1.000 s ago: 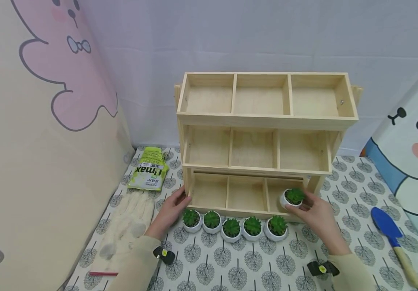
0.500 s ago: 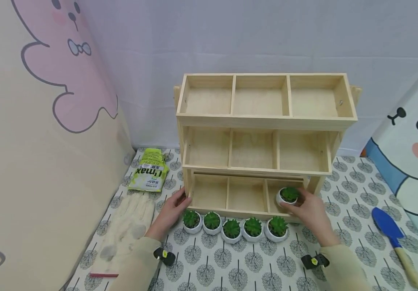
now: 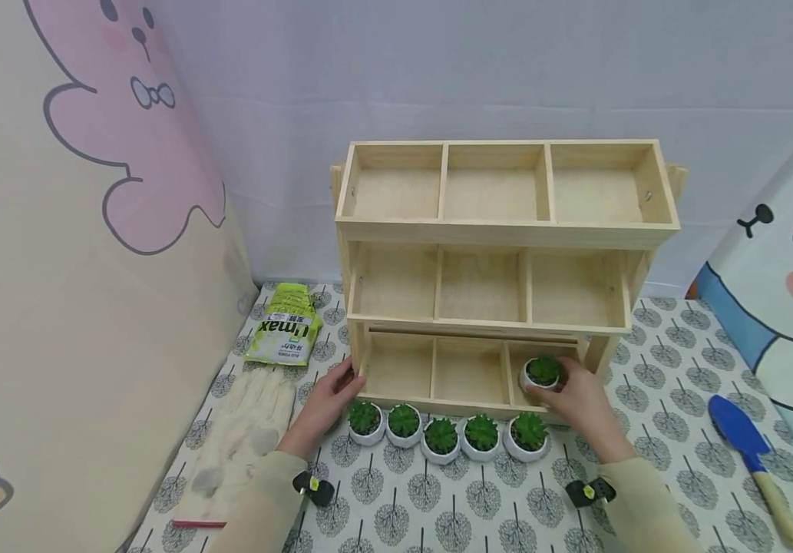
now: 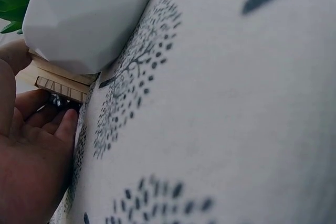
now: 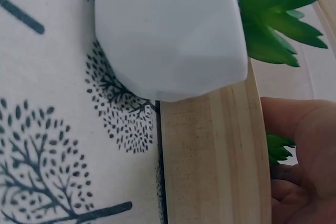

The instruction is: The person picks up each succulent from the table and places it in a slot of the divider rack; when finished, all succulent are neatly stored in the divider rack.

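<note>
My right hand [image 3: 584, 401] pinches a small potted succulent [image 3: 543, 372], its white pot upright in the bottom right compartment of a three-tier wooden shelf [image 3: 507, 233]. In the right wrist view the shelf's front board [image 5: 215, 156] hides that pot, and only some green leaves [image 5: 278, 148] show beside the thumb. My left hand [image 3: 322, 405] grips the bottom tier at its left end; in the left wrist view the thumb lies over the wood [image 4: 60, 85] and the fingers reach behind it. Several more potted succulents [image 3: 441, 439] stand in a row along the shelf's front.
On the left lie a green and white bag [image 3: 284, 326] and a pair of pale gloves [image 3: 240, 438]. A blue trowel [image 3: 738, 426] with a wooden handle lies on the right of the tree-patterned tablecloth [image 3: 396, 507]. A white curtain hangs behind the shelf.
My right hand has moved slightly left with the potted succulent, further inside the bottom right compartment. The left hand keeps its place at the shelf's left end.
</note>
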`<state>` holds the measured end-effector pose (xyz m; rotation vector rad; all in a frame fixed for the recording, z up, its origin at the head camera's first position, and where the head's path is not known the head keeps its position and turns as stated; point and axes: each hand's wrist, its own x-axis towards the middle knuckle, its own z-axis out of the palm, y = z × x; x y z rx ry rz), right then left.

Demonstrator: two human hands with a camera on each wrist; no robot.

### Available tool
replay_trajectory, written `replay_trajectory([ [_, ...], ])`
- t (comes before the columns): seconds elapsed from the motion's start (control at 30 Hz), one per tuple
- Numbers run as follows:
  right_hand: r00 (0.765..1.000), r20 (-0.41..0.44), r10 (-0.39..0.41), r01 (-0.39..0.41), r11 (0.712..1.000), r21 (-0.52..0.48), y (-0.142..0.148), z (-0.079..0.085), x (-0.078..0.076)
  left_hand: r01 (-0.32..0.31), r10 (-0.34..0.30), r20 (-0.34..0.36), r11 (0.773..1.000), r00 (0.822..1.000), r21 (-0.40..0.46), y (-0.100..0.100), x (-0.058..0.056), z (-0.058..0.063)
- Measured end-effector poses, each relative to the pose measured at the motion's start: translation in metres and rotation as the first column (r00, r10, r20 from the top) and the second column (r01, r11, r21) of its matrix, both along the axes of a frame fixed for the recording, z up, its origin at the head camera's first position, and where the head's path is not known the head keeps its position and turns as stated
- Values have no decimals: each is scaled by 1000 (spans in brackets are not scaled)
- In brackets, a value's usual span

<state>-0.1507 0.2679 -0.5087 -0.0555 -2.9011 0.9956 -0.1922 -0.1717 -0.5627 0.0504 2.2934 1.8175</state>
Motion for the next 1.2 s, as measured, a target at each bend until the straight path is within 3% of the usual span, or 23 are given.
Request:
replay_trajectory([
  [0.5, 1000, 26, -8, 8, 1000, 19, 0, 1, 0, 8, -8, -8, 999, 1000, 36, 1, -1, 0],
  [0.77, 999, 41, 9, -7, 999, -40, 3, 3, 2, 6, -6, -2, 1000, 1000, 8, 0, 0, 1],
  [1.2, 1000, -21, 2, -5, 990, -141, 3, 16, 28, -4, 4, -1, 1000, 1000, -8, 1, 0, -1],
])
